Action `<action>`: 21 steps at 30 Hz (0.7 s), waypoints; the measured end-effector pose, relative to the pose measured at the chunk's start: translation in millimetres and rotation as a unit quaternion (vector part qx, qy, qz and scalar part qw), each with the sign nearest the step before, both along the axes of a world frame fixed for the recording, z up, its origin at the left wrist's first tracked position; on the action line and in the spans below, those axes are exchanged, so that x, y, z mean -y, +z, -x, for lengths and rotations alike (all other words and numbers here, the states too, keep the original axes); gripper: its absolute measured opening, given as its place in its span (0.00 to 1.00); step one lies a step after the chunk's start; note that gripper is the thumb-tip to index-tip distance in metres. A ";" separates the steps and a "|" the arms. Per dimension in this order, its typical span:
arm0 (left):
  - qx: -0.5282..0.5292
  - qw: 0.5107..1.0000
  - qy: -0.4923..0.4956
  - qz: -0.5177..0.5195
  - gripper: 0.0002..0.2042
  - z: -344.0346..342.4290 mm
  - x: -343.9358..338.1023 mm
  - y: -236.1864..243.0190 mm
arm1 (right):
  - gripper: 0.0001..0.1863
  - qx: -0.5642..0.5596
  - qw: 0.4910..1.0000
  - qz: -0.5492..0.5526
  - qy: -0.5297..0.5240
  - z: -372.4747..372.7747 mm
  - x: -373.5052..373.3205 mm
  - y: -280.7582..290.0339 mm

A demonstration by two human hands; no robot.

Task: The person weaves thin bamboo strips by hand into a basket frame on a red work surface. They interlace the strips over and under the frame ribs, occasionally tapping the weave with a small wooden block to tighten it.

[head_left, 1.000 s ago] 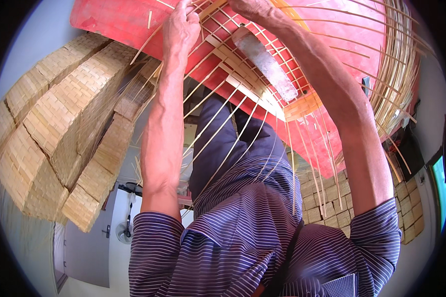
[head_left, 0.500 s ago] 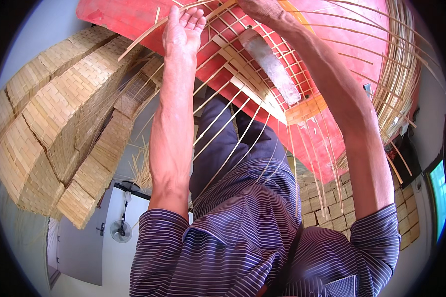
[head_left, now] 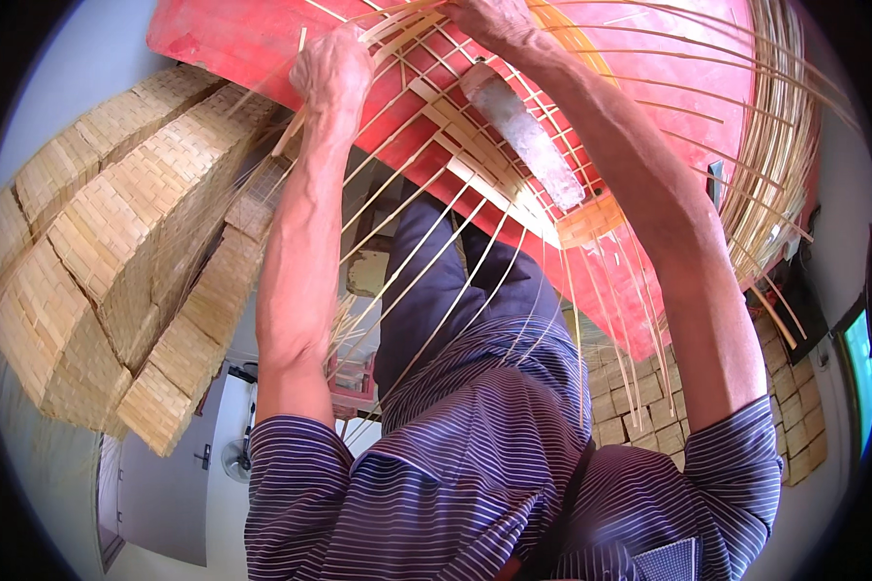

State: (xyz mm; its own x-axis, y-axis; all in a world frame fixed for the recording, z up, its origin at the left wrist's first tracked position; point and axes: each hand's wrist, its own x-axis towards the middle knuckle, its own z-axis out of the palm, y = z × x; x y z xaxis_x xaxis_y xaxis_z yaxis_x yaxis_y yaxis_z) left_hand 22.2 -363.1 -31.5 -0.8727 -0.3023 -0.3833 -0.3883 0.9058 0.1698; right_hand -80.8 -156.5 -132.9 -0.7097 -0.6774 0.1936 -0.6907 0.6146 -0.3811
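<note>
A partly woven bamboo lattice (head_left: 436, 68) lies on a red board, its long loose strips fanning out toward me. My left hand (head_left: 334, 77) is closed around a wide bamboo strip (head_left: 289, 134), whose end sticks out below the fist. At the top edge of the view, my right hand (head_left: 489, 24) has its fingers bent on the same band at the lattice's far side; the fingertips are partly cut off. A worn grey bar (head_left: 523, 136) rests on the lattice between my arms. An orange-tinted woven band (head_left: 591, 221) runs along the lattice's near right corner.
The red board (head_left: 233, 44) spreads under the work. At the left stand stacked woven bamboo baskets (head_left: 116, 213). A thick bundle of thin strips (head_left: 780, 126) curves along the right. More woven pieces (head_left: 794, 416) sit low at the right. A fan (head_left: 235, 460) and a door (head_left: 170, 504) are behind.
My left hand has gone from open, palm up, to closed around the strip, moving slightly left and down. My right hand has shifted a little left.
</note>
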 end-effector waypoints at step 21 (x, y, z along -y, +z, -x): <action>-0.156 0.435 0.523 -0.716 0.22 21.4 11.2 -73.3 | 0.10 0.184 0.983 -0.007 0.011 13.9 -2.5 18.3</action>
State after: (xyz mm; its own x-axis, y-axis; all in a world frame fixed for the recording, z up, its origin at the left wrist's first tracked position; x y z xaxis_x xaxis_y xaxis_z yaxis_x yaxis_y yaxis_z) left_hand 0.8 -374.4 -104.8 -0.6222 -0.2432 -0.7442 -0.2161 -0.8602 0.4618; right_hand -94.8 -154.0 -114.6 -0.7147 -0.6945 -0.0826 -0.5213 0.6077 -0.5991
